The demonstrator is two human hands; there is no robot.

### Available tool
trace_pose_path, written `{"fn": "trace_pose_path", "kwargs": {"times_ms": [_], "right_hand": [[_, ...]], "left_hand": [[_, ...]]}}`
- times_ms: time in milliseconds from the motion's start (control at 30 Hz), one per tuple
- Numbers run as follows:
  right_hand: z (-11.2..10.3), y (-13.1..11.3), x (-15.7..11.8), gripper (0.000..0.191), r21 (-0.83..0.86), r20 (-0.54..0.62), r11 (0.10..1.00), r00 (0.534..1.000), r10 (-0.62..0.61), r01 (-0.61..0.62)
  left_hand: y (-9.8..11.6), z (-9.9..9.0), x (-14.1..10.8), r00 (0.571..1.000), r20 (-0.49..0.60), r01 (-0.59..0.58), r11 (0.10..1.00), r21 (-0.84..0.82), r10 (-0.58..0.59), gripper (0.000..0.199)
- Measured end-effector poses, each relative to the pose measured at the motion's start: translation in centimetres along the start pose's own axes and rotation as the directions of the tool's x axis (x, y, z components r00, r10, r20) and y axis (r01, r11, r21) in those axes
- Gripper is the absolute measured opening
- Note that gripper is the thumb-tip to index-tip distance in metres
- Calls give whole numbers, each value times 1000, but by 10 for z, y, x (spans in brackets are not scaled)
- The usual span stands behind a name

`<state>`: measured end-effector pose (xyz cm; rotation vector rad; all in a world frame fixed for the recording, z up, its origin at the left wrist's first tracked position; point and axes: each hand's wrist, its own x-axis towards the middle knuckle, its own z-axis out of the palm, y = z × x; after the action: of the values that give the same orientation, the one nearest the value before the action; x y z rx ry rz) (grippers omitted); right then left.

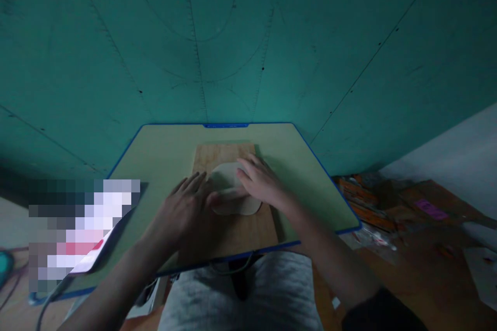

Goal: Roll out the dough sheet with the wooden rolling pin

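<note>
Right hand (pixel 257 175) touches pale flat sheet (pixel 225 177); pink label (pixel 430 209) unreadable.

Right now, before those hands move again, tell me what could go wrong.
The wooden board reaches the table's near edge, so a pull toward the body might slide it over. The left hand and right hand are at opposite sides of the pale flat sheet; uneven pressure could distort it. The cord looping below the near edge might snag.
</note>
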<state>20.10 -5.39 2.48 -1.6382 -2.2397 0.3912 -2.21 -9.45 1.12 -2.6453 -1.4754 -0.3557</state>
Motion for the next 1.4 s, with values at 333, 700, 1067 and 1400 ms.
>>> {"fn": "trace_pose_path", "kwargs": {"times_ms": [333, 700, 1067, 1400], "right_hand": [[17, -33, -7, 47, -233, -85, 972, 996, -9, -12], [22, -48, -87, 57, -223, -22, 966, 990, -142, 134], [-8, -29, -55, 48, -59, -15, 992, 994, -110, 109], [8, -21, 21, 39, -213, -25, 974, 997, 74, -78]], "left_hand": [[-11, 15, 46, 997, 56, 53, 995, 84, -57, 46], [37, 0, -24, 994, -65, 93, 994, 51, -89, 61], [20, 2, -12, 1000, 30, 6, 999, 48, -7, 54], [7, 3, 25, 990, -17, 143, 989, 48, -143, 47]]}}
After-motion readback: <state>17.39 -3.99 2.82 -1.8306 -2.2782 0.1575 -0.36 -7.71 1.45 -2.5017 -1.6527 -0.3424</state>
